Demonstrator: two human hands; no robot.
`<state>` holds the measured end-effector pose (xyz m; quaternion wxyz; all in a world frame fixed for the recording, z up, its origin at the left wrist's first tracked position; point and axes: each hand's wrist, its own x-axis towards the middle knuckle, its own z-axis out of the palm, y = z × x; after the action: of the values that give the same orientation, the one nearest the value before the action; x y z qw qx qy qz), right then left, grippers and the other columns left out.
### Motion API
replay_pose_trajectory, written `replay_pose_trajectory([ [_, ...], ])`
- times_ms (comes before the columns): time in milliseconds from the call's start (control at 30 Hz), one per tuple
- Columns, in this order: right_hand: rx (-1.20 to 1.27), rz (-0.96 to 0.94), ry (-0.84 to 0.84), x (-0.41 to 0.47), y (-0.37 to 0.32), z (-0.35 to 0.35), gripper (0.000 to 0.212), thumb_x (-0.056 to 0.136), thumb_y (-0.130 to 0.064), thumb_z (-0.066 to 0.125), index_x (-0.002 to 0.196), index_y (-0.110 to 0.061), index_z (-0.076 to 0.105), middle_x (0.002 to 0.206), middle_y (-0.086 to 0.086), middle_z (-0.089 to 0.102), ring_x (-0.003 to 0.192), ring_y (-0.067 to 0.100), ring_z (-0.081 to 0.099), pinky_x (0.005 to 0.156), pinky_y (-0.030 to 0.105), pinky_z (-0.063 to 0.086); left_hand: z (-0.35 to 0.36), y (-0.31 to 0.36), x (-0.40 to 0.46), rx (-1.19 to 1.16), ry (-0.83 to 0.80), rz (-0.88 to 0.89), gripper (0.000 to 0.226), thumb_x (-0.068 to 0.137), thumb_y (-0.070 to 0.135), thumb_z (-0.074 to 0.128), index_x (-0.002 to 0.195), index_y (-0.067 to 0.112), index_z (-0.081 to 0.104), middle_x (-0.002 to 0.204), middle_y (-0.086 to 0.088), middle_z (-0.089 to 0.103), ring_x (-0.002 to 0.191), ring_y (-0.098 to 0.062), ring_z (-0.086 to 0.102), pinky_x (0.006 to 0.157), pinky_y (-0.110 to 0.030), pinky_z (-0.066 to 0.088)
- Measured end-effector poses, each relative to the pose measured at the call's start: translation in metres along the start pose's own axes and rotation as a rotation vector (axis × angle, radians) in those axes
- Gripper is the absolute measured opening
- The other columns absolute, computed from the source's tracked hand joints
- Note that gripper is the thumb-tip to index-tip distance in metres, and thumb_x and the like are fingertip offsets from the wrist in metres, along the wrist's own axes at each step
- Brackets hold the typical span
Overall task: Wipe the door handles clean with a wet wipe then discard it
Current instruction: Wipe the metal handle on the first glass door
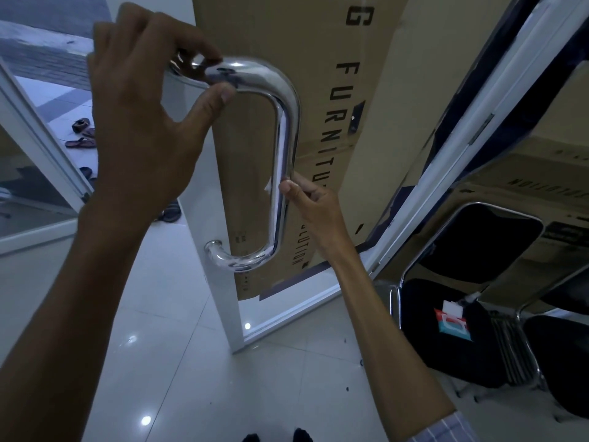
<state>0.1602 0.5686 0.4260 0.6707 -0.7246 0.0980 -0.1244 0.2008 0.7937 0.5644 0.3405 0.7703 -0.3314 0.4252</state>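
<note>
A shiny chrome D-shaped door handle stands out from the white edge of a glass door. My left hand grips the handle's top bar where it meets the door, thumb under and fingers over. My right hand is closed around the vertical bar about halfway down, pressing a small white wet wipe against it; only a corner of the wipe shows. A pack of wet wipes, red and teal with a white sheet sticking out, lies on a black chair seat at the right.
A large brown cardboard box printed with FURNITURE leans behind the glass door. Black folding chairs with chrome frames stand at the right. Sandals lie on the tiled floor outside at the left. White glossy tiles are underfoot.
</note>
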Motion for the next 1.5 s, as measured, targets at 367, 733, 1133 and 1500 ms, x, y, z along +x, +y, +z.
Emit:
replay_pose_trajectory([
  [367, -0.047, 0.177, 0.024, -0.022, 0.079, 0.022, 0.052, 0.091, -0.028, 0.082, 0.136, -0.006, 0.069, 0.117, -0.007, 0.079, 0.107, -0.009, 0.069, 0.096, 0.014, 0.049, 0.001, 0.004, 0.0, -0.007, 0.007, -0.042, 0.042, 0.102, 0.042, 0.064, 0.115, 0.002, 0.066, 0.113, -0.012, 0.061, 0.111, -0.039, 0.057, 0.094, -0.041, 0.04],
  [733, -0.053, 0.192, 0.111, -0.045, 0.088, 0.027, 0.013, 0.092, -0.014, 0.08, 0.105, -0.012, 0.078, 0.071, -0.018, 0.076, 0.079, -0.011, 0.066, 0.108, 0.019, 0.038, -0.001, 0.01, -0.001, 0.008, 0.003, -0.051, 0.034, 0.102, 0.037, 0.064, 0.117, 0.007, 0.066, 0.115, -0.001, 0.056, 0.114, -0.034, 0.055, 0.094, -0.042, 0.041],
  [1133, 0.054, 0.16, 0.306, -0.071, 0.053, 0.004, 0.022, 0.105, -0.011, 0.063, 0.123, -0.014, 0.075, 0.105, -0.003, 0.079, 0.089, 0.002, 0.072, 0.076, 0.014, 0.055, 0.042, 0.045, -0.115, -0.302, -0.111, -0.332, 0.017, 0.097, 0.0, 0.061, 0.113, 0.005, 0.065, 0.113, -0.013, 0.061, 0.105, -0.017, 0.059, 0.088, -0.027, 0.05],
  [1500, 0.029, 0.073, 0.121, -0.092, -0.005, 0.006, 0.025, 0.101, -0.018, 0.07, 0.125, -0.025, 0.073, 0.103, 0.004, 0.076, 0.09, 0.005, 0.073, 0.076, 0.021, 0.059, 0.08, 0.044, -0.145, -0.789, -0.55, -1.097, 0.025, 0.092, 0.041, 0.074, 0.109, 0.024, 0.069, 0.106, 0.005, 0.074, 0.099, -0.017, 0.073, 0.077, -0.024, 0.06],
])
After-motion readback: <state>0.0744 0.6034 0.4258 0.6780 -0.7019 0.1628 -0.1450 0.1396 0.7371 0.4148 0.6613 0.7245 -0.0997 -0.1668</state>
